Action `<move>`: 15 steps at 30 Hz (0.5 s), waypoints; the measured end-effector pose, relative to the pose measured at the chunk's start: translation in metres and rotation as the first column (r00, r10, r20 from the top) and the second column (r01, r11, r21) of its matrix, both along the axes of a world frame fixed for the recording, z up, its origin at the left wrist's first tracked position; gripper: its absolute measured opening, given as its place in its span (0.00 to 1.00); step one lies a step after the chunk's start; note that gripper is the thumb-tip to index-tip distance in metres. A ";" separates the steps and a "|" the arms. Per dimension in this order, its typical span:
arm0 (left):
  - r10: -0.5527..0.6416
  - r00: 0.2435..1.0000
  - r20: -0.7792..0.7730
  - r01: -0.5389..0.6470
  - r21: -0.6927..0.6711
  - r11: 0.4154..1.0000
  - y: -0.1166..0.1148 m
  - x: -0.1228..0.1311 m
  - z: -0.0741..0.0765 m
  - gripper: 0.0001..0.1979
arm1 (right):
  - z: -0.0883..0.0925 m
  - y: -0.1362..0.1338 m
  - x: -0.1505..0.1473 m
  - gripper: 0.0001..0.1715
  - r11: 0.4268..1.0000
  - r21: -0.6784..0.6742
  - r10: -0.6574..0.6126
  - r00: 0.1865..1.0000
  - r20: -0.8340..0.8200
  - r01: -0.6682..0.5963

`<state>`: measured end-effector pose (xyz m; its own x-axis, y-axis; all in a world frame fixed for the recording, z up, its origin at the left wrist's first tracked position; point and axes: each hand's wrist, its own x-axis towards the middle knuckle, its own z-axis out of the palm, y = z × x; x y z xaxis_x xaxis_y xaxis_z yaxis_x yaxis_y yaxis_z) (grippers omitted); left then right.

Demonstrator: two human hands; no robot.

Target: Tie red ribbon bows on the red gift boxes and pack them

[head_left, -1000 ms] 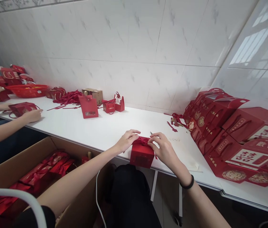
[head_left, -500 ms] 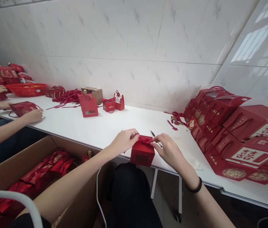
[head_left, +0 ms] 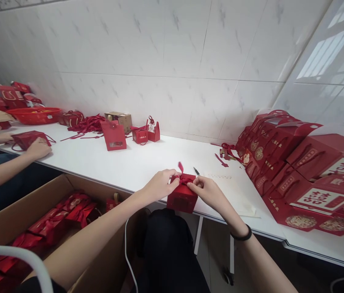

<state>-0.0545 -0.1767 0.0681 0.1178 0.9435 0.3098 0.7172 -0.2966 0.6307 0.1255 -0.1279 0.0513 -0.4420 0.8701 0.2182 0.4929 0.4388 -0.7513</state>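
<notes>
Right at the near edge of the white table [head_left: 150,165], I see a small red box [head_left: 181,200] standing between the person's hands, a dark red ribbon [head_left: 187,178] across its top. The left hand [head_left: 161,183], at ten o'clock on the box, has thumb and fingers drawn together, pinching the ribbon; one loose end pokes upward beside the fingertips. Over at two o'clock the right hand [head_left: 207,189] has its thumb touching the bow, its fingers bent in a narrow curl; whether they pinch the ribbon I can't tell. Taking the box as the dial's centre, a pen [head_left: 196,171] lies at one o'clock, a sheet of paper [head_left: 239,199] at three, and a tall stack of red boxes [head_left: 300,179] farther out between two and three. At ten o'clock stands a red bag [head_left: 113,136], with a co-worker's hand [head_left: 39,149] well beyond it
</notes>
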 end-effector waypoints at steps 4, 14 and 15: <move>-0.044 0.996 0.083 0.044 0.001 0.999 0.002 -0.003 -0.005 0.10 | -0.003 0.006 0.003 0.18 0.994 -0.094 0.057 0.996 -0.071 -0.063; 0.093 0.974 0.208 -0.105 0.048 0.993 0.007 -0.008 -0.019 0.08 | -0.005 0.008 0.003 0.22 0.985 -0.142 0.073 0.987 -0.146 -0.094; 0.115 0.971 0.208 -0.125 0.036 0.991 0.007 -0.008 -0.019 0.09 | -0.005 0.008 0.004 0.22 0.983 -0.149 0.082 0.983 -0.162 -0.107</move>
